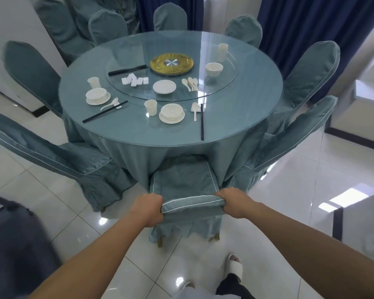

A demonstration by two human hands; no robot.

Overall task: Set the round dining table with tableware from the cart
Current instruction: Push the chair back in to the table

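Hands, left (149,210) and right (233,202), grip chair back (191,205); round table (138,134) beyond.

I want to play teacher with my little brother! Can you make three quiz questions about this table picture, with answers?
1. True or false: both hands grip the top of the chair back.
2. How many place settings on the table have a bowl on a plate? A) one B) two C) four
3. Fill in: the gold plate sits on the glass ____.

Key:
1. True: the left hand and right hand curl their fingers round it.
2. B: the near setting and the left setting.
3. Turntable.
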